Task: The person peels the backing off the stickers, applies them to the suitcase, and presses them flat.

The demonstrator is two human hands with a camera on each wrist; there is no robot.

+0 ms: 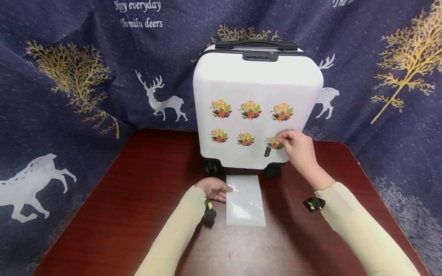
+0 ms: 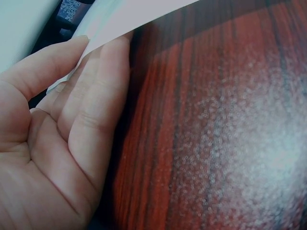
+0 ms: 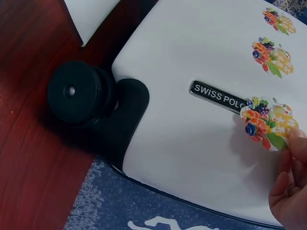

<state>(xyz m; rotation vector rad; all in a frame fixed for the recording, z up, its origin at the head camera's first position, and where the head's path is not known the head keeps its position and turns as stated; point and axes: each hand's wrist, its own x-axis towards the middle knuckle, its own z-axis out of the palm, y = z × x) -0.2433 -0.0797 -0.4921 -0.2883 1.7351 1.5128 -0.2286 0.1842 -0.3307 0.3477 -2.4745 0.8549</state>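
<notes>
A white suitcase [image 1: 257, 73] stands upright at the back of the table, with printed fruit stickers in two rows on its front. My right hand [image 1: 301, 150] pinches a fruit sticker [image 3: 264, 123] by its edge at the lower right of the suitcase front. In the right wrist view that sticker overlaps the end of the SWISS POLO nameplate [image 3: 216, 96]. Below the suitcase, my left hand [image 1: 214, 188] holds the left edge of a glossy white sheet [image 1: 245, 203], thumb above and fingers underneath. The fingertips under the sheet are hidden in the left wrist view.
Black wheels [image 3: 76, 93] carry the suitcase on the dark red wooden table [image 1: 145, 184]. A black handle [image 1: 257, 45] and a combination lock [image 1: 260, 56] sit at its top. Behind hangs a blue cloth [image 1: 179, 50] with white deer and golden trees.
</notes>
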